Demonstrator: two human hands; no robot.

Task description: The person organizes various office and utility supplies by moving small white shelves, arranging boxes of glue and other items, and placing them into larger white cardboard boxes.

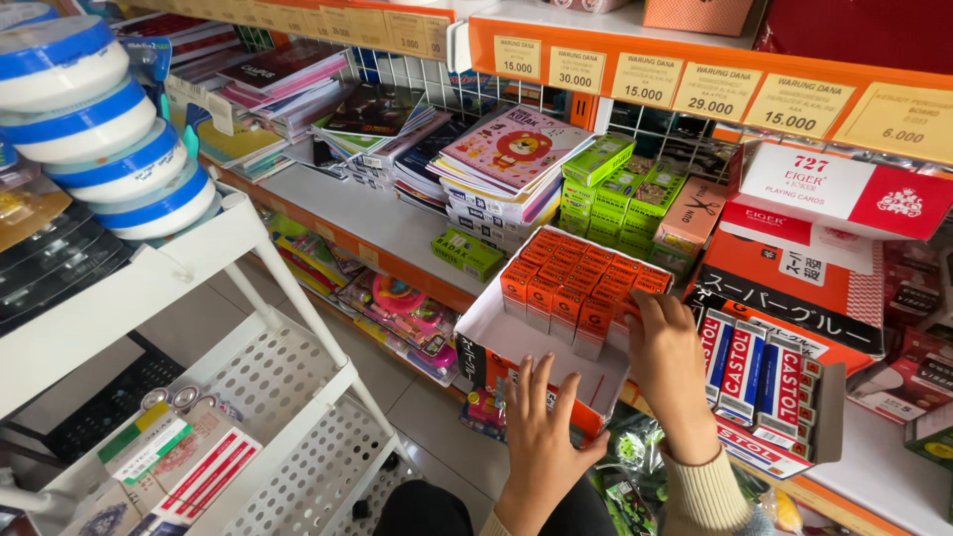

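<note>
Two hands work at the tray (496,333) of orange boxes (581,278) on the shelf. I see my right hand (667,359) nearer, fingers curled onto the near-right boxes; my left hand (536,432), fingers spread, rests on the tray's near wall.

We have a single view, taken from a camera worn on the head, which looks steeply down and forward over the white display box (516,337) on the shop shelf (347,213). We stand close to that box: it fills the middle of the frame, with the floor (417,402) visible below it and the price-tag rail (695,84) above it. Left of the box, we see a white cart (288,397) from above.
</note>
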